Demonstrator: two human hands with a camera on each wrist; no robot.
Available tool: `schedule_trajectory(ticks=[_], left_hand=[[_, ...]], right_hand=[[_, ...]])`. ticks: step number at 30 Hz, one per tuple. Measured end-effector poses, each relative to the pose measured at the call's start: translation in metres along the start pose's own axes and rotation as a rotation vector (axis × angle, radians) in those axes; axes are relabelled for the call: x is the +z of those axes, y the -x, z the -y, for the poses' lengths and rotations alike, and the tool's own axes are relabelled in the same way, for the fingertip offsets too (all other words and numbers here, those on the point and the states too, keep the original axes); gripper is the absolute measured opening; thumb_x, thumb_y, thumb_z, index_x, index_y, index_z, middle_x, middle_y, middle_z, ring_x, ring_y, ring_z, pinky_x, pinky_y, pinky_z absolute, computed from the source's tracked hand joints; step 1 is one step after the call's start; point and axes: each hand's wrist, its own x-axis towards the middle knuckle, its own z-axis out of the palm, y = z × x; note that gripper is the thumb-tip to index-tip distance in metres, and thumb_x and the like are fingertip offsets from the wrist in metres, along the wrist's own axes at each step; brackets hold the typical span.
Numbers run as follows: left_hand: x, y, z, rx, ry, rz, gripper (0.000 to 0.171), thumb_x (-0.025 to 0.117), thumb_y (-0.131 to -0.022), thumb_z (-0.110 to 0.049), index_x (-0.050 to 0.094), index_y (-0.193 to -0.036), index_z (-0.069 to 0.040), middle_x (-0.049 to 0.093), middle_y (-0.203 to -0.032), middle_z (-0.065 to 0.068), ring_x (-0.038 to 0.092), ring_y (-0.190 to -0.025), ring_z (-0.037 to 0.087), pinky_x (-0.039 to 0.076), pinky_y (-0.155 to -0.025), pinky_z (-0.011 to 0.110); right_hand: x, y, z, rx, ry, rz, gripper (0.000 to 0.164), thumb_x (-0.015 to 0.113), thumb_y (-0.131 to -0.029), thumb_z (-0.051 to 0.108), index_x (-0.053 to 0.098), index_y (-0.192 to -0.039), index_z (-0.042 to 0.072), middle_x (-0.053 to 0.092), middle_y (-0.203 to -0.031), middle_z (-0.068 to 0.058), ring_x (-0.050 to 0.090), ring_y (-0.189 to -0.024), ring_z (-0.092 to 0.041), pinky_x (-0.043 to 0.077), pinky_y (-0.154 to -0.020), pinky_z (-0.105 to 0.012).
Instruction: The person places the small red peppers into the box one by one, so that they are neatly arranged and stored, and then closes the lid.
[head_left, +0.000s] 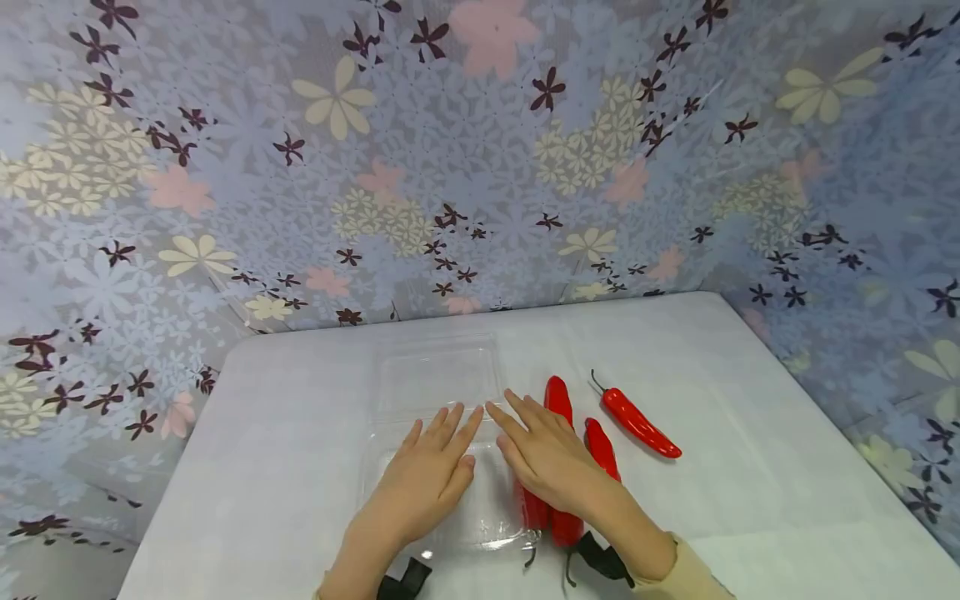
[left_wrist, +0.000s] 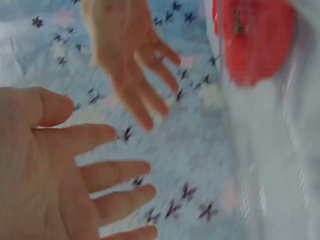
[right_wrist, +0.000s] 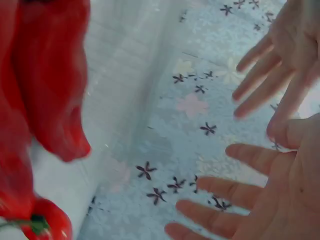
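An open clear plastic clamshell box (head_left: 480,500) lies on the white table, its lid (head_left: 438,375) folded back on the far side. My left hand (head_left: 427,479) hovers over the box's left part, palm down with fingers extended, holding nothing. Over its right side is my right hand (head_left: 551,458), also flat with fingers spread and nothing held. Both hands slant inward, index fingertips close together. Red chili peppers lie by the right hand: one pepper (head_left: 533,510) overlaps the box's right edge, and another pepper (head_left: 566,529) is right beside it, partly hidden under the hand.
Further right lie a shorter red pepper (head_left: 602,450), partly behind the right forearm, and a separate glossy pepper (head_left: 641,423) with a dark stem. The white table (head_left: 750,500) ends at the back against a flower-patterned wall covering (head_left: 480,167). Black straps (head_left: 405,579) sit at the wrists.
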Motion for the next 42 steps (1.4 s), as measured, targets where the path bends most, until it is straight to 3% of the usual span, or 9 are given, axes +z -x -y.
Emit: schedule_trajectory(ticks=[5,8,12,18,22,25,31,34,42], left_hand=[[-0.02,0.025,0.027,-0.028,0.015,-0.173,0.058,0.044,-0.095,-0.02,0.025,-0.15,-0.012,0.047,-0.139,0.012,0.04,-0.129,0.032,0.024,-0.108,0.052],[-0.031,0.04,0.05,-0.08,0.053,-0.217,0.06,0.043,-0.097,-0.015,0.019,-0.151,-0.007,0.052,-0.133,0.016,0.046,-0.123,0.035,0.025,-0.106,0.055],[-0.036,0.056,0.078,-0.174,0.171,-0.205,0.06,0.038,-0.101,-0.018,0.008,-0.153,-0.012,0.055,-0.13,0.017,0.05,-0.117,0.041,0.03,-0.1,0.061],[-0.023,0.065,0.108,-0.327,0.424,-0.105,0.058,0.03,-0.104,-0.03,0.001,-0.153,-0.021,0.05,-0.136,0.017,0.039,-0.123,0.047,0.03,-0.094,0.068],[-0.008,0.069,0.12,-0.389,0.642,-0.043,0.057,0.027,-0.104,-0.026,-0.002,-0.153,-0.022,0.042,-0.142,0.015,0.022,-0.133,0.046,0.014,-0.099,0.072],[0.004,0.071,0.126,-0.4,0.785,-0.044,0.058,0.029,-0.103,-0.021,-0.001,-0.153,-0.019,0.039,-0.144,0.019,0.023,-0.133,0.045,0.011,-0.101,0.07],[0.021,0.072,0.13,-0.421,0.979,-0.035,0.063,0.033,-0.097,-0.01,0.006,-0.153,-0.013,0.031,-0.144,0.03,0.055,-0.108,0.038,0.044,-0.093,0.048],[0.025,0.071,0.13,-0.468,1.034,0.006,0.066,0.034,-0.094,-0.008,0.006,-0.153,-0.016,0.025,-0.147,0.03,0.058,-0.093,0.031,0.052,-0.078,0.035],[0.032,0.066,0.125,-0.473,0.981,0.015,0.071,0.047,-0.09,-0.006,0.017,-0.153,-0.023,0.029,-0.148,0.024,0.05,-0.075,0.023,0.052,-0.055,0.033]], right_hand=[[-0.024,0.009,-0.013,-0.068,-0.022,-0.072,0.057,0.047,-0.094,0.05,0.038,-0.146,0.027,0.035,-0.148,-0.006,0.035,-0.131,-0.029,0.033,-0.101,-0.058],[-0.043,0.013,-0.035,-0.062,-0.038,-0.132,0.063,0.054,-0.092,0.048,0.033,-0.148,0.028,0.035,-0.147,-0.007,0.035,-0.13,-0.03,0.031,-0.1,-0.06],[-0.06,0.016,-0.074,-0.017,-0.162,-0.198,0.069,0.062,-0.09,0.036,0.028,-0.15,0.026,0.036,-0.145,-0.01,0.038,-0.127,-0.033,0.036,-0.095,-0.063],[-0.067,0.025,-0.131,0.114,-0.307,-0.258,0.073,0.064,-0.091,0.026,0.023,-0.151,0.026,0.04,-0.139,-0.017,0.046,-0.117,-0.038,0.044,-0.087,-0.06],[-0.061,0.03,-0.161,0.193,-0.342,-0.229,0.072,0.062,-0.092,0.026,0.022,-0.152,0.024,0.039,-0.137,-0.022,0.048,-0.115,-0.044,0.045,-0.084,-0.061],[-0.053,0.035,-0.178,0.242,-0.37,-0.165,0.074,0.061,-0.092,0.03,0.02,-0.152,0.02,0.038,-0.137,-0.025,0.047,-0.115,-0.047,0.045,-0.083,-0.062],[-0.034,0.042,-0.197,0.29,-0.36,-0.038,0.079,0.064,-0.089,0.036,0.023,-0.151,0.012,0.042,-0.132,-0.027,0.052,-0.107,-0.047,0.047,-0.08,-0.062],[-0.028,0.043,-0.2,0.306,-0.361,0.013,0.079,0.067,-0.086,0.037,0.028,-0.149,0.01,0.047,-0.123,-0.026,0.055,-0.099,-0.041,0.052,-0.073,-0.053],[-0.018,0.044,-0.202,0.306,-0.385,0.102,0.076,0.074,-0.08,0.031,0.038,-0.144,0.008,0.05,-0.109,-0.019,0.051,-0.085,-0.025,0.053,-0.064,-0.033]])
